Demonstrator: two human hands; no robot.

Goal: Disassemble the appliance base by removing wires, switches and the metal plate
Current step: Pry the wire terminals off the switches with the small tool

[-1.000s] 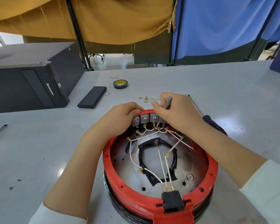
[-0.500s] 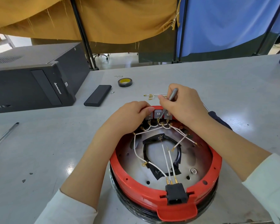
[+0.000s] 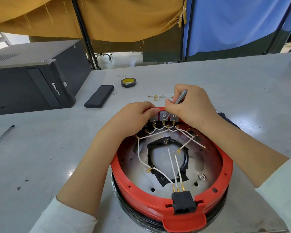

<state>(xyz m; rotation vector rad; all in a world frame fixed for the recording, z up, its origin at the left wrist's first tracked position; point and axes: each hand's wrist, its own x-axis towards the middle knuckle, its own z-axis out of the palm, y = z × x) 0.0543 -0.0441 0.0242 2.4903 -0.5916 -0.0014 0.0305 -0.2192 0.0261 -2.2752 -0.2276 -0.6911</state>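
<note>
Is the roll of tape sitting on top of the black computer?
No, the roll of tape lies flat on the grey table, to the right of the black computer and beyond the flat black case.

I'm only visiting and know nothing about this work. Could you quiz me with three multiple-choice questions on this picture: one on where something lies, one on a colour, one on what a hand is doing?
1. Where is the roll of tape?
A. inside the base
B. on the table beyond the base
C. on the computer case

2. What colour is the rim of the appliance base?
A. red
B. blue
C. green

3. What is the right hand doing?
A. lying flat on the table
B. holding a grey tool at the switches
C. lifting the base

Answers: 1 B, it lies on the grey table near the black bar. 2 A, the ring is plainly red. 3 B, the fingers curl round the tool.
</note>
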